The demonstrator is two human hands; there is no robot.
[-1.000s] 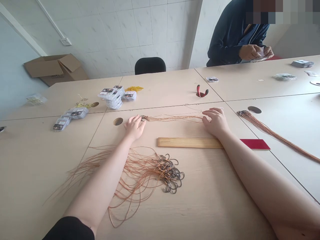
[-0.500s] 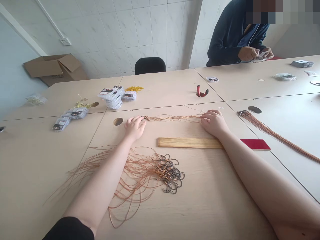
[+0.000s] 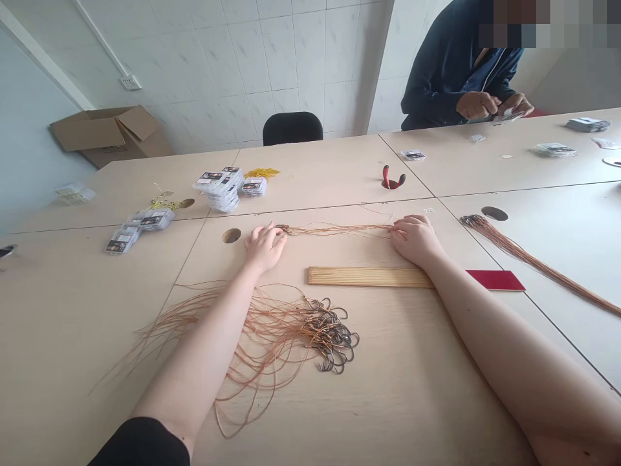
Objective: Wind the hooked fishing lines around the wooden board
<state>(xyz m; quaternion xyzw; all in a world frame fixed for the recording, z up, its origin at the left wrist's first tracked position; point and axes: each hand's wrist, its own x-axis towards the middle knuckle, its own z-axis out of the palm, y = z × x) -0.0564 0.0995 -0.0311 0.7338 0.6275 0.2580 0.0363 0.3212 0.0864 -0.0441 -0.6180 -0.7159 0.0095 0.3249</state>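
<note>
A thin bundle of orange-brown fishing lines (image 3: 334, 229) stretches nearly straight across the table between my hands, with dark fishing hooks (image 3: 283, 228) at its left end. My left hand (image 3: 263, 247) is bent around that hook end, its fingertips partly hidden. At the other end, my right hand (image 3: 414, 238) pinches the lines between thumb and fingers. Nearer to me lies a loose pile of dark fishing hooks (image 3: 334, 336), their orange-brown lines (image 3: 262, 330) fanning out to the left beneath my left forearm. A flat wooden strip (image 3: 363, 276) passes under my right forearm.
A red flat piece (image 3: 495, 279) extends right of my forearm. Another hooked line bundle (image 3: 533, 259) lies at right. Red-handled pliers (image 3: 392, 178) stand in a table hole. Stacked plastic boxes (image 3: 220, 188) sit at back left. A co-worker (image 3: 446, 84) handles small packets across the table.
My left hand's fingers have shifted slightly at the hook end; my right hand stays put. Across the table, the co-worker's hands have moved, and a small clear packet now lies before them.
</note>
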